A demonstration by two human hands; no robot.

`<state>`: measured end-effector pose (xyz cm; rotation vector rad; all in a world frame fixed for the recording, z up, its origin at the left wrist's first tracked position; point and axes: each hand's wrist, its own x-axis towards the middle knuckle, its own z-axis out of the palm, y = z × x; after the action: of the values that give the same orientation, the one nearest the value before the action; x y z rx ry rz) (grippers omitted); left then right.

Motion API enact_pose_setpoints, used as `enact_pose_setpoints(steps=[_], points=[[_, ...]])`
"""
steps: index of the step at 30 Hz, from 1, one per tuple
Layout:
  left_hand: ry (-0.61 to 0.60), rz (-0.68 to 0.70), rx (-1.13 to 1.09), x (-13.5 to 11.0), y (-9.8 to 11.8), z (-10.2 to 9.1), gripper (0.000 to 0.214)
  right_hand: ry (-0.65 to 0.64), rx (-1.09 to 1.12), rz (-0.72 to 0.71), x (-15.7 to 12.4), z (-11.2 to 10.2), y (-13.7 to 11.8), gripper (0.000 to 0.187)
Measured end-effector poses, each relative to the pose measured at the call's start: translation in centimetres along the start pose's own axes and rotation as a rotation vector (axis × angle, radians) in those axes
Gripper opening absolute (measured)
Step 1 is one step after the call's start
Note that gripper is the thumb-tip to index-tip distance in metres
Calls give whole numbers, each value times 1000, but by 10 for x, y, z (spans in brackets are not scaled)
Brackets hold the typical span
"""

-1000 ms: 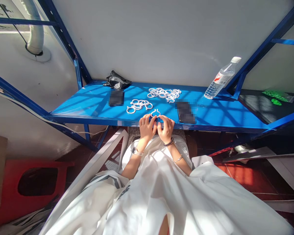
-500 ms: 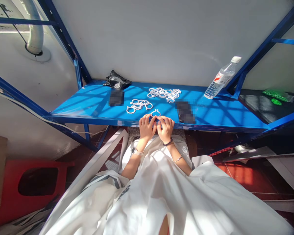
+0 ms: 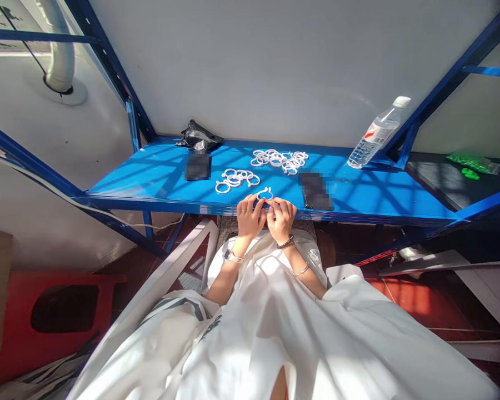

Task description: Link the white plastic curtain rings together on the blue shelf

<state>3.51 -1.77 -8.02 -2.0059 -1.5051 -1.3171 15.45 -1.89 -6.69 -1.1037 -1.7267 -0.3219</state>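
At the shelf's front edge, both hands pinch one white plastic ring [image 3: 259, 195], its upper part showing beyond the fingertips with two small ends at the top. My left hand [image 3: 249, 216] has thumb and fingers closed on the ring's left side; a watch is on that wrist. From the other side my right hand [image 3: 280, 218] grips the same ring, a dark bead bracelet round its wrist. Its lower part is hidden by the fingers. Beyond my left hand lies a small group of white rings [image 3: 234, 179]. A larger, tangled pile of white rings [image 3: 277, 158] sits farther back.
The blue metal shelf [image 3: 158, 189] carries a black plastic bag [image 3: 198, 136], a blurred dark item [image 3: 198, 166], a blurred dark phone-like item [image 3: 316, 190] and a water bottle [image 3: 373, 136]. Blue frame posts stand at both sides. A red plastic stool [image 3: 16, 316] is at lower left.
The ring's two top ends, upright and slightly apart before, now look lower and leaning to the right. Both hands have barely moved; everything else stays put.
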Motion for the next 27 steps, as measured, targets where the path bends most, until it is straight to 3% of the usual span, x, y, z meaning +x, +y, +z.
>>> enact_pose_setpoints(steps=[9, 27], points=[[62, 48, 17, 0, -1, 1, 35, 6, 1, -3, 0, -1, 0, 25], [49, 42, 5, -1, 0, 0, 36, -37, -65, 19, 1, -2, -3, 28]])
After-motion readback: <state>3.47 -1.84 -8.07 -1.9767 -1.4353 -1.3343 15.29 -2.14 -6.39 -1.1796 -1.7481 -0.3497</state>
